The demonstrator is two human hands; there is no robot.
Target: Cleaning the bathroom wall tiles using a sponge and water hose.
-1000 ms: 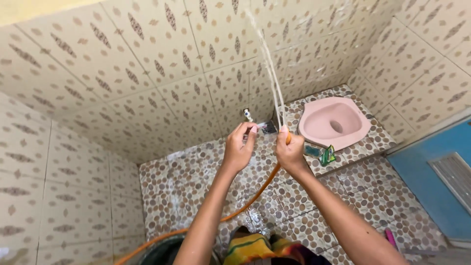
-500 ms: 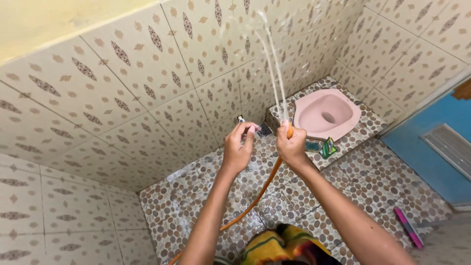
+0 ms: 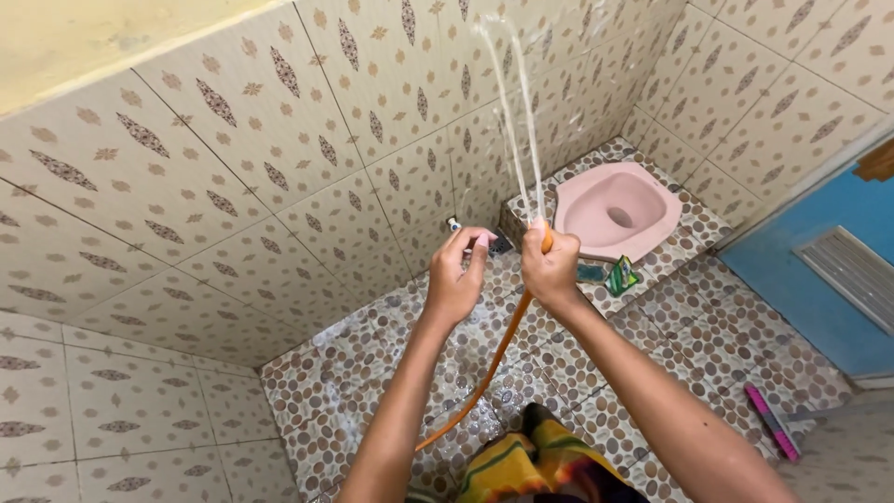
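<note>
- The right hand [image 3: 549, 270] is raised in front of the person, its grip pressed together around the end of an orange hose [image 3: 494, 359].
- The hose end points up, and the thumb seems to press over its mouth, likely to narrow the flow, though the opening itself is hidden.
- A thin stream of water [image 3: 517, 121] shoots up from this grip and strikes the tiled wall [image 3: 279, 140] high above it, probably to wet or rinse the tiles.
- Below the grip the hose hangs down and curves away toward the person's body, over the pebble-patterned floor [image 3: 372, 373], which looks wet.
- The left hand [image 3: 456, 279] is raised just beside the right grip, apart from it. Its fingertips [image 3: 480, 240] are drawn together, but it is too small to tell whether they pinch anything.
- Just beyond the left fingertips, low on the wall, sits a small tap [image 3: 453, 224].
- Beyond and to the right of the right grip, a pink squat toilet [image 3: 616, 210] is set in a raised step.
- A green packet [image 3: 622, 277] lies on that step, near the right wrist.
- Far to the right, a pink brush [image 3: 771, 421] lies on the floor beside a blue door [image 3: 819, 270].
</note>
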